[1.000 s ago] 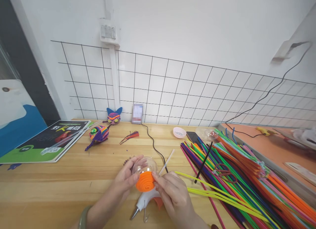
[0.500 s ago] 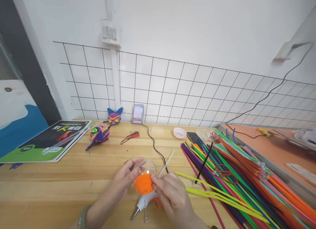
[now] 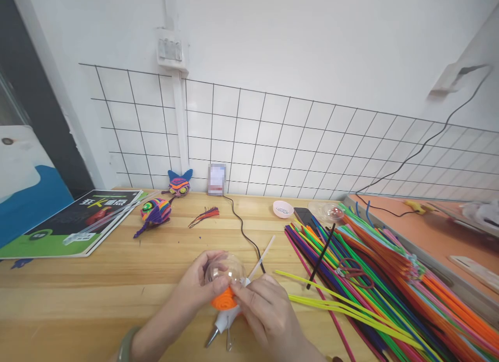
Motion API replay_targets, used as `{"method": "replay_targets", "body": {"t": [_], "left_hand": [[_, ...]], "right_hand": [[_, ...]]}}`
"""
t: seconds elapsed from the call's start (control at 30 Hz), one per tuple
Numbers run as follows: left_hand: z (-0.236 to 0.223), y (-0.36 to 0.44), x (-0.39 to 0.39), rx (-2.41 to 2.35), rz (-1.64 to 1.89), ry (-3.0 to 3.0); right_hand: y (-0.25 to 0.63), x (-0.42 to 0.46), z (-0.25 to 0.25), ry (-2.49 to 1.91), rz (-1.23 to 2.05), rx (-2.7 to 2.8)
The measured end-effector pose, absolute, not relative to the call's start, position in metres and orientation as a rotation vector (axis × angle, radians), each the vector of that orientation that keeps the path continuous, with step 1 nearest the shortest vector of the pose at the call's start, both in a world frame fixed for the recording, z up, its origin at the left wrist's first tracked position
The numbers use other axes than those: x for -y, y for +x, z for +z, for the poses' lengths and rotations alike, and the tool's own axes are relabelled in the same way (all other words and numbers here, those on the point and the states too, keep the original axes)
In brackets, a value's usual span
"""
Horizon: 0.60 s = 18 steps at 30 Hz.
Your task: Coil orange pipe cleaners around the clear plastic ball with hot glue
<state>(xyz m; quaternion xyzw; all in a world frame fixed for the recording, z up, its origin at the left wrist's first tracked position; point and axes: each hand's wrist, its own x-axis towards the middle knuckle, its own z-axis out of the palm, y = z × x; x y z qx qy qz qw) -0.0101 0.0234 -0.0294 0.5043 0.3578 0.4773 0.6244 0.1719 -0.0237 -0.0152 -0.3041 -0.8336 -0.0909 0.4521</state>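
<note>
A clear plastic ball [image 3: 226,267], with a coil of orange pipe cleaner [image 3: 223,300] covering its lower part, is held low over the table. My left hand [image 3: 206,280] wraps round the ball's left side, the thumb pressing near the upper rim of the coil. Closed in a pinch, my right hand [image 3: 268,310] grips the coil's right edge; its fingertips meet my left thumb. Beneath them lies a white glue gun [image 3: 226,319] with a metal nozzle, partly hidden by my hands. Its translucent glue stick [image 3: 263,256] pokes out behind.
Many coloured pipe cleaners [image 3: 351,279] spread over the right side, with scissors [image 3: 356,273] on top. Yellow ones [image 3: 335,306] reach towards my right hand. Farther back are a pink bowl [image 3: 283,209], a phone [image 3: 304,216], two striped figures [image 3: 156,214] and a book [image 3: 78,224].
The ball has tipped, showing more clear plastic and less of the orange coil. My left fingers have closed round it, and the thumb has come down onto the coil's rim.
</note>
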Motion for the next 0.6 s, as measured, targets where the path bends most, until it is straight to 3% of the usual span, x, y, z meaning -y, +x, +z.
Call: {"method": "replay_targets", "body": {"t": [0.6], "left_hand": [[-0.0244,-0.0045,-0.0184,-0.920,1.126,1.109]], "right_hand": [[0.1670,0.0295,-0.0111,-0.905,-0.046,1.941]]}}
